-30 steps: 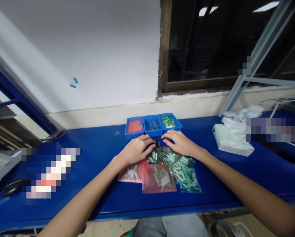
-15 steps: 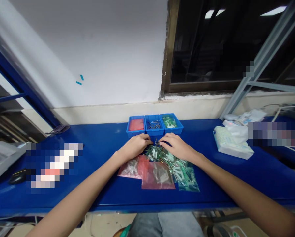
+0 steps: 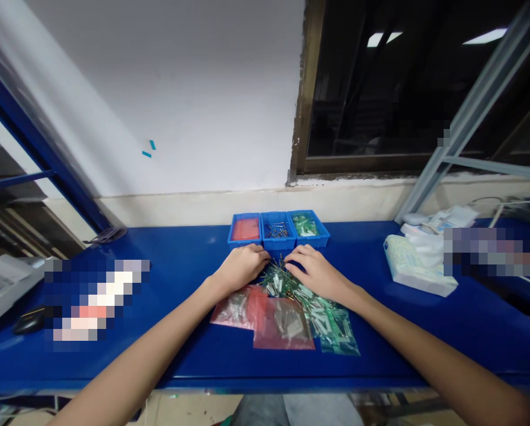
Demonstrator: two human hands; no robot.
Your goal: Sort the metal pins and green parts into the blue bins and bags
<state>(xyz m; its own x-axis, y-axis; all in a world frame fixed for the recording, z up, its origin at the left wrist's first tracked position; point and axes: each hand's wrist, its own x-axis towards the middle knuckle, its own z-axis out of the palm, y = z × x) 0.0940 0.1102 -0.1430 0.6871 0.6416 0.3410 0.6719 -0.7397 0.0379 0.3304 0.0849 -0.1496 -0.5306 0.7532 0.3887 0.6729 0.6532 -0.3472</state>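
My left hand point(image 3: 246, 264) rests at the left of a loose heap of thin metal pins or screws point(image 3: 280, 261), its fingers curled together. Whatever they hold, if anything, is hidden. Across the heap, my right hand point(image 3: 315, 272) has its thumb and index finger apart, tips beside the metal pieces. Green clear bags point(image 3: 322, 313) with silvery and white parts lie below and under the right hand. In front of the left hand are pink clear bags point(image 3: 283, 328) with pale parts inside.
Behind my hands stand three blue bins in a row: one with pink bags point(image 3: 246, 229), one with metal pins point(image 3: 277, 231), one with green bags point(image 3: 304, 225). A tissue pack point(image 3: 418, 272) lies right on the blue table point(image 3: 202, 355); a black mouse point(image 3: 29, 321) lies left.
The camera view has tilted up slightly, so the bench sits a bit lower in the picture. Both hands stay around the metal heap, with only small finger movement.
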